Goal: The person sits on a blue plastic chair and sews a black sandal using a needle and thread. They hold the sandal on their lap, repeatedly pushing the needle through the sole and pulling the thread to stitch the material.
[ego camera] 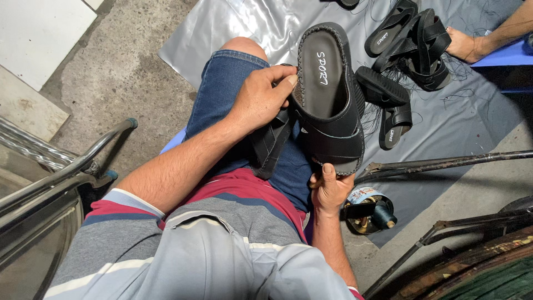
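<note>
A seated person's left hand [261, 100] clasps the stitched edge of a black sandal [330, 100] held over the lap, while the right hand [328, 189] pinches its toe end. Beyond, more black sandals [408, 50] lie heaped on a grey plastic sheet [466, 116], near another person's hand [463, 45].

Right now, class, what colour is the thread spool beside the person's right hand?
Dark teal thread spool, seen in the head view.
</note>
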